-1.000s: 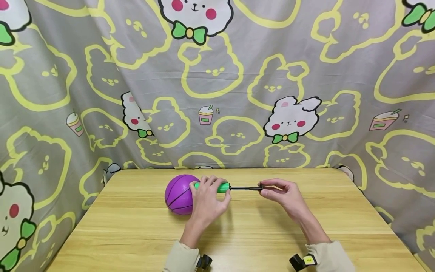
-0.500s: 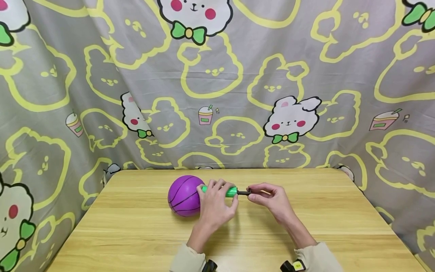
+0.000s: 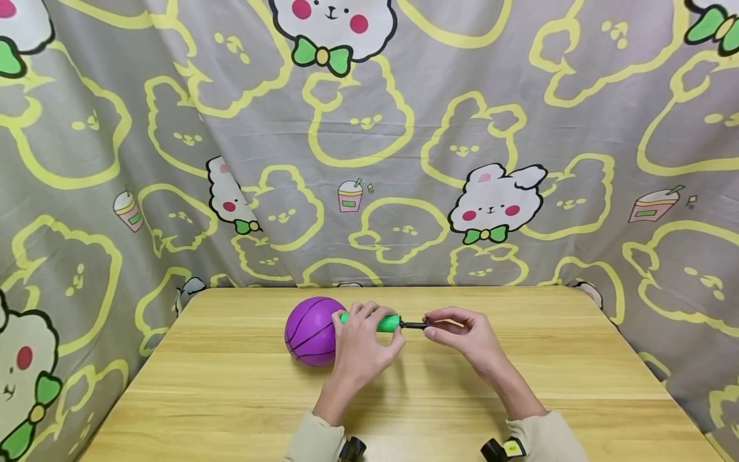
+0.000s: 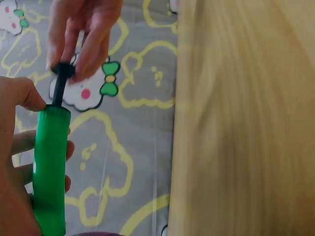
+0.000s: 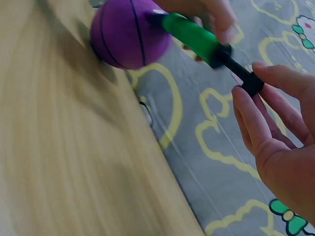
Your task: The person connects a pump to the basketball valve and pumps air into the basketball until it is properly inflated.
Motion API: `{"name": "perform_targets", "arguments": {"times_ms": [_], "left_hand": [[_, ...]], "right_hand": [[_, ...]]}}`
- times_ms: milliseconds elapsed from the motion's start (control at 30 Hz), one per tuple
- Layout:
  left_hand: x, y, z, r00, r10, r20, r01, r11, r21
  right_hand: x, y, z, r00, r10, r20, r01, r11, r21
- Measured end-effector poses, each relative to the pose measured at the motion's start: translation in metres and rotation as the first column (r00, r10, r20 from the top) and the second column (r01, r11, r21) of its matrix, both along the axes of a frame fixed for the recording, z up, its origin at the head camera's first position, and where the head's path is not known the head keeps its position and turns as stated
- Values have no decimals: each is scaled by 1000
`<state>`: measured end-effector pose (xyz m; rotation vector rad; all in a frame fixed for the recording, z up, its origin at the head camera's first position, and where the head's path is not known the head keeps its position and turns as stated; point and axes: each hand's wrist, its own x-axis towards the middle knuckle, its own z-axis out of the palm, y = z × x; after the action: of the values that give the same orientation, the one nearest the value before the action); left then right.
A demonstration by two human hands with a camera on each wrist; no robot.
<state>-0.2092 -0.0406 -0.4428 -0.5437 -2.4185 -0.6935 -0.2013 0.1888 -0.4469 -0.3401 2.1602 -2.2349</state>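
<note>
A purple basketball [image 3: 312, 333] with black lines sits on the wooden table, left of both hands. My left hand [image 3: 362, 346] grips the green barrel of a hand pump [image 3: 388, 323], fingers curled round it. In the right wrist view the pump's dark front end [image 5: 156, 20] meets the purple ball [image 5: 125, 37]; whether a needle is in it cannot be seen. My right hand [image 3: 470, 340] pinches the black handle [image 5: 252, 84] at the pump's other end between thumb and fingers. A short stretch of black rod [image 4: 60, 91] shows between barrel and handle.
The wooden table [image 3: 231, 398] has its far edge against a grey curtain [image 3: 392, 147] printed with yellow outlines and white rabbits. Small black cameras [image 3: 352, 449] are strapped at both wrists, beside beige sleeves [image 3: 548, 436].
My right hand has pushed the handle left toward the barrel, so less rod shows than a second ago. In the last half second it has drawn back slightly. Ball and pump shifted a little right.
</note>
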Motion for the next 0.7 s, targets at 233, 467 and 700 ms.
{"name": "perform_targets", "arguments": {"times_ms": [233, 467, 700], "left_hand": [[-6, -15, 4, 999, 29, -26, -28, 999, 44], [-8, -21, 6, 1000, 26, -11, -25, 998, 60], [-9, -20, 5, 1000, 21, -16, -20, 998, 58]], "right_hand": [[-3, 26, 4, 1000, 4, -29, -4, 1000, 24], [-2, 41, 8, 999, 7, -32, -6, 1000, 20], [-1, 43, 11, 1000, 14, -26, -14, 1000, 26]]}}
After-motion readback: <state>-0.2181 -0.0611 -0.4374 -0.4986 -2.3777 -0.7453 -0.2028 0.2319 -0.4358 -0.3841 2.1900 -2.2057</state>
